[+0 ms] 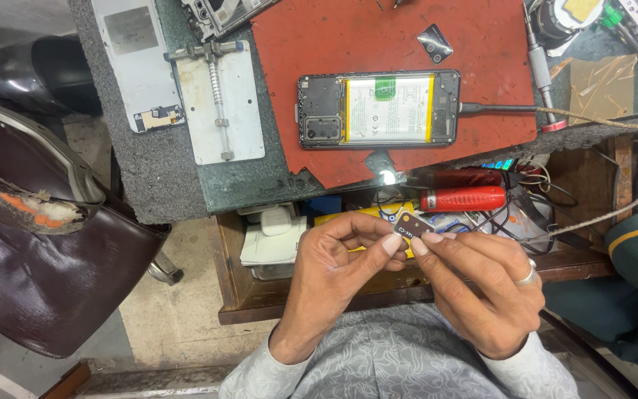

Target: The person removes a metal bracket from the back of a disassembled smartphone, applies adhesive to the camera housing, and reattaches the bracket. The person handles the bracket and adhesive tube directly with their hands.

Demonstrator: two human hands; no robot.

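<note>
Small dark component (412, 224) pinched between left hand (334, 262) and right hand (481, 284), both grips clenched on it, above open drawer (260, 292). Loose pinch risks dropping it among drawer's tangled tools.

A grey bench (149, 188) carries a red mat (319, 44) and a white metal clamp plate (219, 100). On the mat lies an opened phone (378, 109) (battery showing), with a small black camera cover (435, 43) nearby.

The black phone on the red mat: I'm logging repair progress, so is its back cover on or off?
Off. The black phone lies with its battery and camera module exposed on the red mat.
</note>
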